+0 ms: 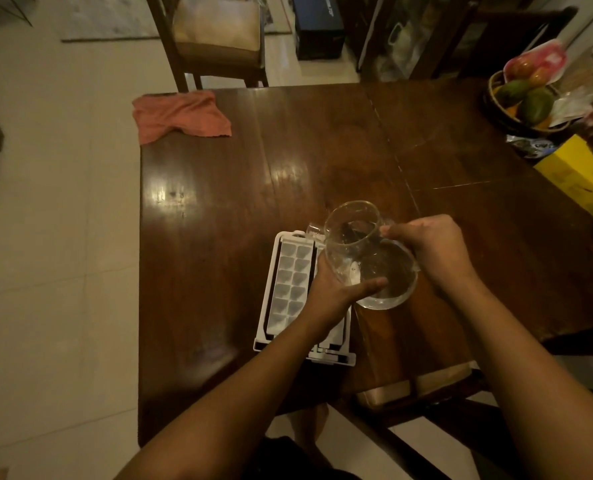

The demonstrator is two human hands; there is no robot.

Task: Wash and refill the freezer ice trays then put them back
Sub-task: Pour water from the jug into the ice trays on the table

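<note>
A white ice tray unit lies on the dark wooden table, its left row of cube cells in plain sight. A clear glass jug is held tilted over the tray's right side, spout toward the far left. My left hand supports the jug's body from below. My right hand grips its handle side. The tray's right row is mostly hidden behind the jug and my left arm. Whether water is flowing is too hard to tell.
A crumpled orange-pink cloth lies on the table's far left corner. A fruit basket and a yellow box stand at the right. One wooden chair stands beyond the table, another chair at the near edge.
</note>
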